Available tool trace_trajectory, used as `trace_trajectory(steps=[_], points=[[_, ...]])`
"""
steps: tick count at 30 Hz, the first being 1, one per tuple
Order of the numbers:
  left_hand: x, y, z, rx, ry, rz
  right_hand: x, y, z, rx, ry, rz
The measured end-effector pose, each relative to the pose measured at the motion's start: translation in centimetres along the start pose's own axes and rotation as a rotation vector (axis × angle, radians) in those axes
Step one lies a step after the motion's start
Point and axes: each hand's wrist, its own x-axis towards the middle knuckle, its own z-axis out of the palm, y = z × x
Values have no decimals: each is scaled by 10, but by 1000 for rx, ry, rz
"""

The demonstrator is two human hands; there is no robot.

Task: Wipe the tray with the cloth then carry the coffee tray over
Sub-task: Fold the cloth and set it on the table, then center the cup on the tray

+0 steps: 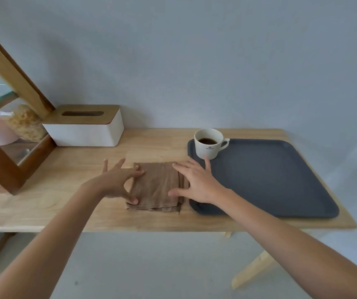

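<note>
A folded brown cloth (157, 186) lies flat on the wooden table (76, 190), just left of a dark grey tray (270, 180). A white cup of coffee (209, 143) stands in the tray's far left corner. My left hand (117, 180) is at the cloth's left edge, fingers spread, with fingertips touching the fabric. My right hand (197, 182) lies spread over the cloth's right edge and the tray's left rim, thumb on the cloth, one finger reaching toward the cup's base. Neither hand has the cloth lifted.
A white tissue box with a wooden lid (87, 128) stands at the back left against the wall. A wooden cabinet with glass panes (7, 134) holding jars is at the far left. The table's front edge is close to me.
</note>
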Motion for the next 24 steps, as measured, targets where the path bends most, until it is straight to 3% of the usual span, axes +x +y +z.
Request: trace_trajectory(steps=[3, 5, 8, 12, 24], points=[[16, 33, -18, -168, 152, 67, -13, 33, -14, 215, 562, 88], [36, 61, -25, -391, 263, 135, -12, 63, -27, 298, 703, 257], [75, 101, -22, -688, 300, 176, -1, 105, -47, 398, 474, 453], [116, 134, -12, -896, 353, 143, 18, 137, -55, 598, 239, 444], [111, 184, 7, -983, 526, 163, -13, 161, -63, 630, 298, 279]])
